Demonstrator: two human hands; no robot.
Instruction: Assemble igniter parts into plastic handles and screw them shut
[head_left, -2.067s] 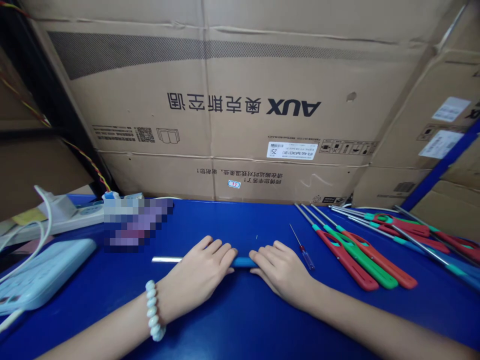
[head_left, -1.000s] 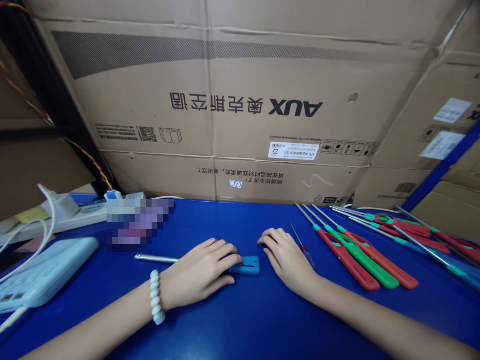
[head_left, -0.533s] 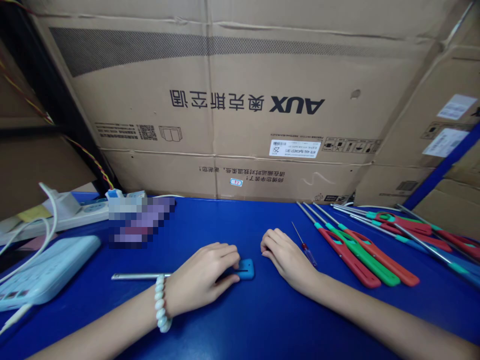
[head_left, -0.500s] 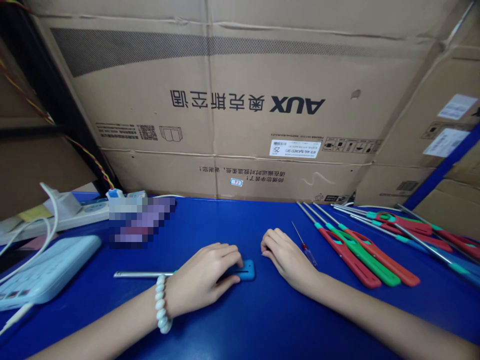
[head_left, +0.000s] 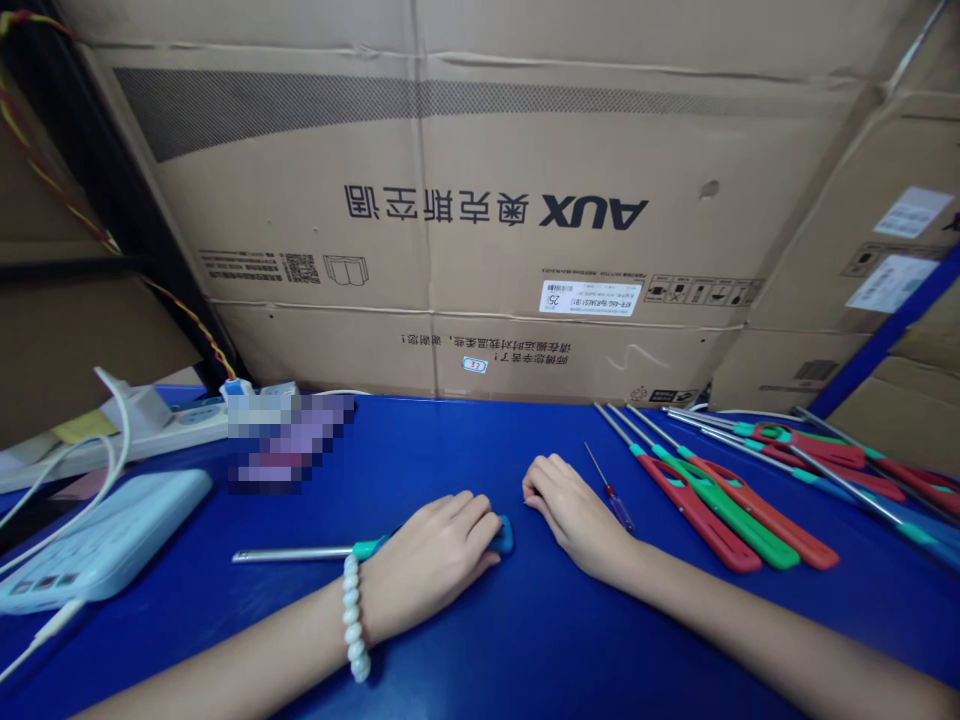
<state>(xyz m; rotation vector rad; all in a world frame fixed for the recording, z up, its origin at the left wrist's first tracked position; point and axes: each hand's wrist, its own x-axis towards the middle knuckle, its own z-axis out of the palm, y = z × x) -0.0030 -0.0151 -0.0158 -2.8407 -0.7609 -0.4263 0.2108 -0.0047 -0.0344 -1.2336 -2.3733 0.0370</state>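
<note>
A blue-handled lighter (head_left: 507, 533) with a long metal tube (head_left: 289, 553) lies across the blue table (head_left: 480, 440). My left hand (head_left: 435, 560), with a white bead bracelet on its wrist, is closed over the lighter's handle, so only the handle's right end and the tube show. A little to the right, my right hand (head_left: 574, 515) rests on the table with its fingers curled and nothing in it. It does not touch the lighter. Close beside that hand lies a small screwdriver (head_left: 611, 492) with a red and clear handle.
Several long lighters with red and green handles (head_left: 712, 510) lie at the right. More of them (head_left: 840, 465) are at the far right. A pale blue device (head_left: 97, 545) with a cable and a white power strip (head_left: 142, 425) sit left. A large cardboard box (head_left: 480, 210) walls the back.
My right hand let go of the lighter and moved right beside the screwdriver. My left hand slid the lighter leftward and now covers more of its handle.
</note>
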